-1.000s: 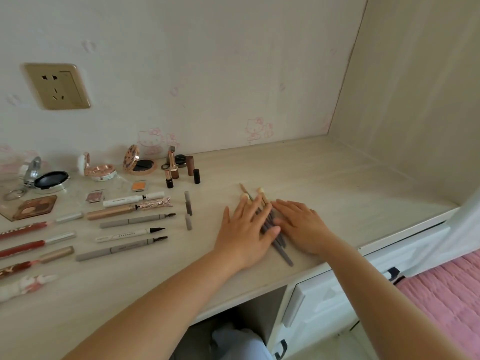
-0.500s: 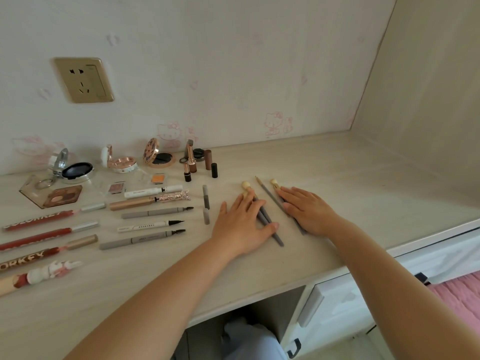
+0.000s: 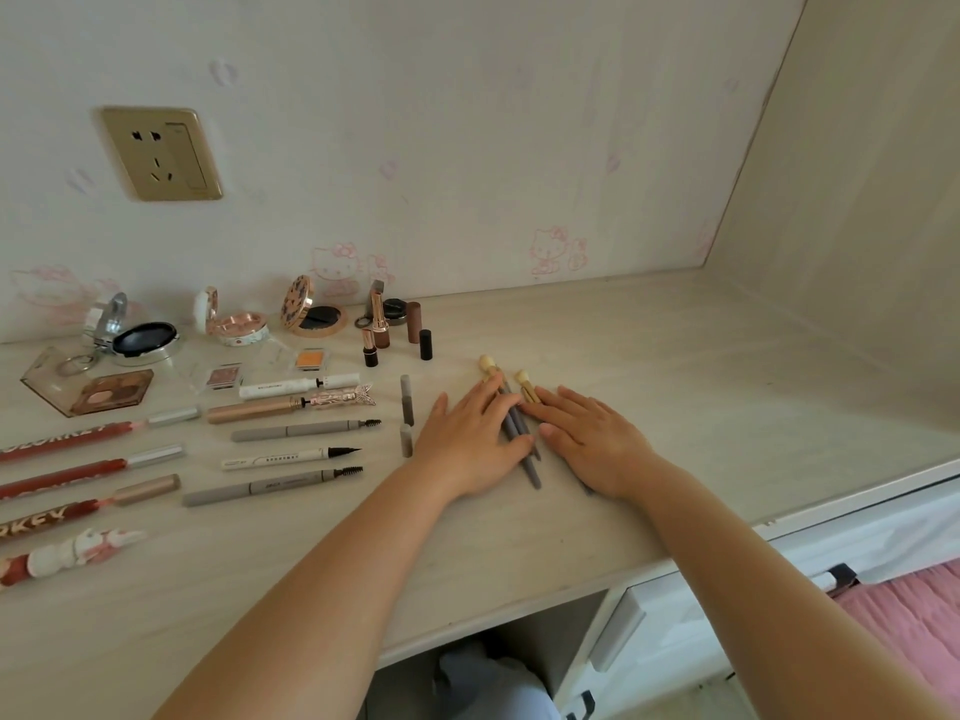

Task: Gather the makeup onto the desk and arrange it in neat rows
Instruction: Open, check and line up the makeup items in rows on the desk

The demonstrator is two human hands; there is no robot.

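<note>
A bunch of grey-handled makeup brushes [image 3: 519, 433] with pale tips lies on the light wood desk [image 3: 675, 397]. My left hand [image 3: 470, 441] lies flat with straight fingers on their left side. My right hand [image 3: 589, 441] lies flat on their right side, fingers straight, covering part of the handles. To the left, makeup lies in rows: red lip pencils [image 3: 88, 433], a brow pencil [image 3: 306, 429], an eyeliner pen [image 3: 291, 457], another brow pencil [image 3: 270, 485], and two grey caps [image 3: 406, 402].
Open compacts [image 3: 234, 324], an eyeshadow palette [image 3: 111, 392] and upright lipsticks [image 3: 382, 324] stand along the back wall. A wall socket [image 3: 161, 153] sits above. A side panel closes the desk at right. White drawers [image 3: 675, 631] and a pink bed cover [image 3: 909, 615] lie below right.
My hands have drawn closer together, pushing the brushes into a tighter bunch between them. The camera view shifted slightly.
</note>
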